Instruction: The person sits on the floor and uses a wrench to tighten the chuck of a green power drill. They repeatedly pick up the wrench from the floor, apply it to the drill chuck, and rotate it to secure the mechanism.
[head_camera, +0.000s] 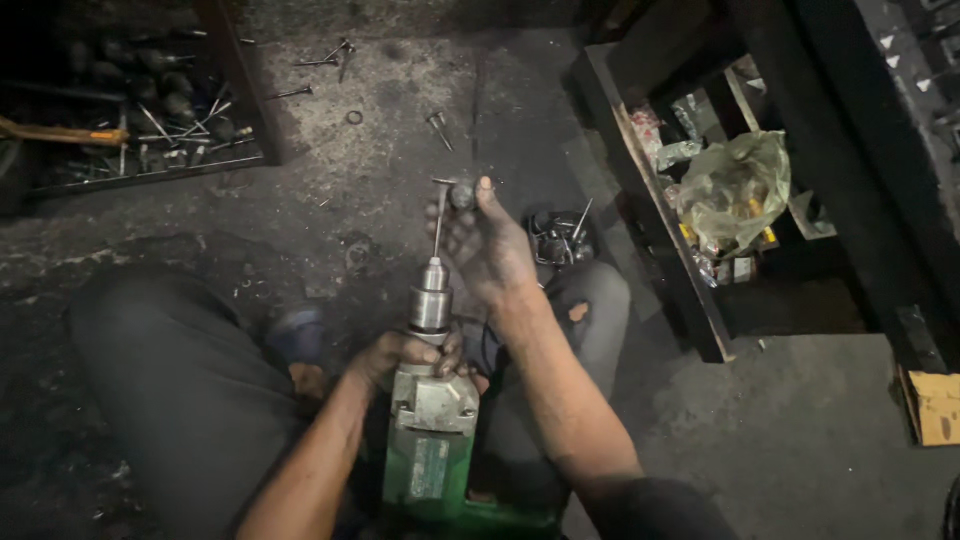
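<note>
Drill (432, 430): I see it standing upright between my knees, chuck (431, 300) uppermost, a valve (439, 215) clamped in it stem-down.
Left hand (405, 352): wrapped around the drill just below the chuck.
Right hand (487, 245): right of the valve, fingers (484, 190) touching a small part (461, 194) beside the valve head.
Tray (150, 110): far left on the floor (400, 90), valves lying in it.
Loose valves (325, 60): on the floor behind the drill.
Rack (680, 260): to my right, a plastic bag (735, 190) in it.
</note>
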